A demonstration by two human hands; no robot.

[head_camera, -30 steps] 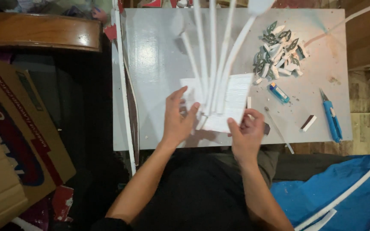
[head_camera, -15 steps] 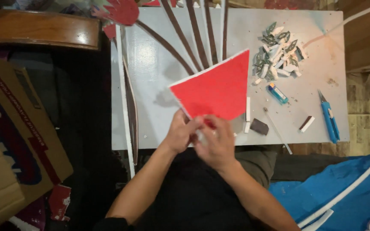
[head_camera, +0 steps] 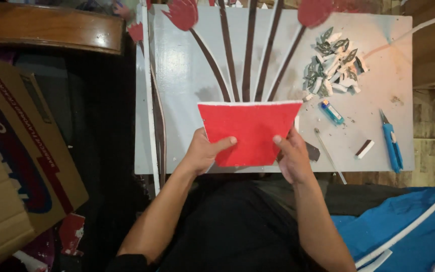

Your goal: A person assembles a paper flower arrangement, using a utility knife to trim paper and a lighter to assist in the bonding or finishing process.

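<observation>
Holding the red foam pot shape (head_camera: 250, 132) with both hands, I have my left hand (head_camera: 201, 153) on its lower left edge, thumb laid across the red face, and my right hand (head_camera: 290, 156) on its lower right edge, thumb tip pressed on the face too. Each grip is closed on the piece, pinching it between thumb and fingers behind. The piece is a flat trapezoid, wider at the top, bright red with a thin white rim showing along the top edge. It sits over the near middle of the pale bench (head_camera: 177, 65), its top edge covering the lower ends of the dark brown stems (head_camera: 250, 50), which fan upward to red flower heads (head_camera: 182, 12).

Right of my right hand lie a thin stick (head_camera: 328, 151), a small blue lighter (head_camera: 332, 112), a little brown-and-white block (head_camera: 365, 148) and a blue cutter (head_camera: 391, 141); farther back is a heap of green and white leaf cut-outs (head_camera: 331, 63). The bench's left part is bare, bounded by a long white strip (head_camera: 149, 100). Beyond it stand a cardboard box (head_camera: 16, 151) and a wooden surface (head_camera: 51, 25). Blue cloth (head_camera: 409, 226) lies at my right.
</observation>
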